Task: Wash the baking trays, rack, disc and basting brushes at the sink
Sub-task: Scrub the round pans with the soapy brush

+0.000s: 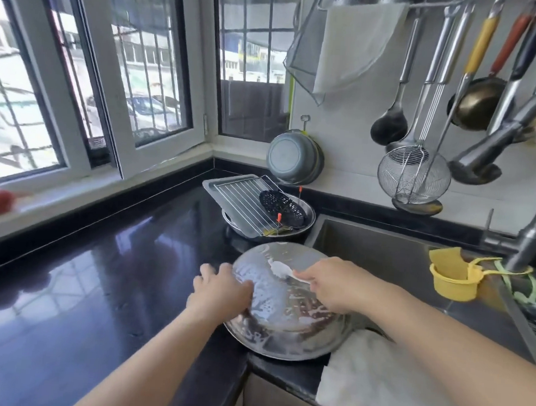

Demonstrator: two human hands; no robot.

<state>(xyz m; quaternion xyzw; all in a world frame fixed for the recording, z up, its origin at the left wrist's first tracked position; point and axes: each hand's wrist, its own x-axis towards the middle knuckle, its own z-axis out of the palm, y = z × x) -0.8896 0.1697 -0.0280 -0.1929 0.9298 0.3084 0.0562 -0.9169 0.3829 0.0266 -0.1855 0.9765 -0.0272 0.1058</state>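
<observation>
A round steel tray (281, 326), soapy and tilted, lies over the corner between counter and sink. My left hand (220, 291) grips its left rim. My right hand (334, 283) holds a white basting brush (280, 268) whose bristles touch the tray's upper surface. Behind, a rectangular baking tray (212, 187) with a wire rack (245, 201) on it leans in a round steel pan (309, 219), beside a black perforated disc (280, 205). Two thin brush handles with orange tips (279, 217) stick up there.
The steel sink (392, 257) is at the right, its tap (516, 124) arching overhead. A yellow holder (453, 281) hangs at the sink's right side. A white cloth (384, 382) lies over the front edge. Ladles and a wire skimmer (414, 177) hang on the wall. Black counter (98, 280) spreads left.
</observation>
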